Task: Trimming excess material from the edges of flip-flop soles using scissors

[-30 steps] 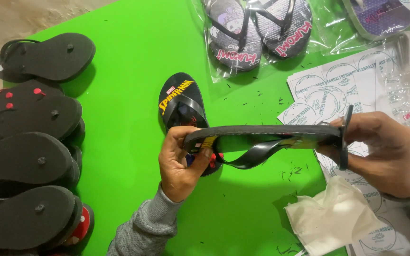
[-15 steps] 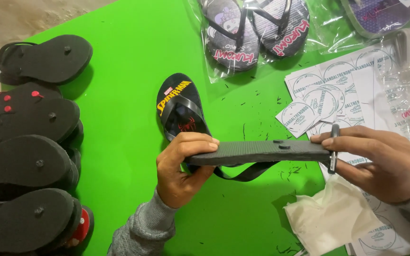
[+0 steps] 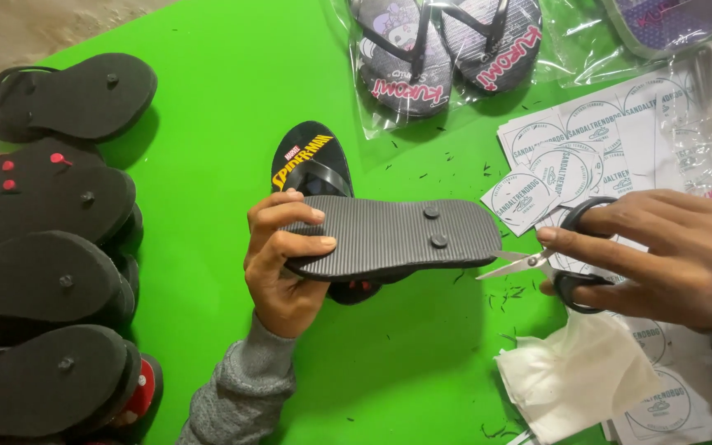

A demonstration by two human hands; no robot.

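Left hand: the left hand (image 3: 278, 268) is gripping the heel end of a dark grey ribbed rubber flip-flop (image 3: 389, 237), fingers closed over the sole and thumb underneath, holding it sole-up and level above the green table (image 3: 208, 124), seemingly to expose the underside.
Right hand: the right hand (image 3: 669, 255) is clamping a pair of small black-handled steel scissors (image 3: 550, 262), fingers through the loops, blades slightly parted and pointing at the sandal's toe end, just beside it but not touching.
Sole: two round strap plugs (image 3: 434, 227) are sitting on the grooved underside near the toe end, facing the camera.
Beneath: a black printed flip-flop with yellow lettering (image 3: 311, 161) is lying face-up on the table, partly hidden by the held sandal.
Left edge: black flip-flops stacked sole-up (image 3: 43, 280) are lining up in a column, some showing red plugs.
Top: grey printed sandals in clear plastic bags (image 3: 447, 49) are lying bagged.
Right: round-printed paper labels (image 3: 570, 156) and a crumpled white cloth (image 3: 578, 375) are lying within reach, with dark trimmings scattered about.
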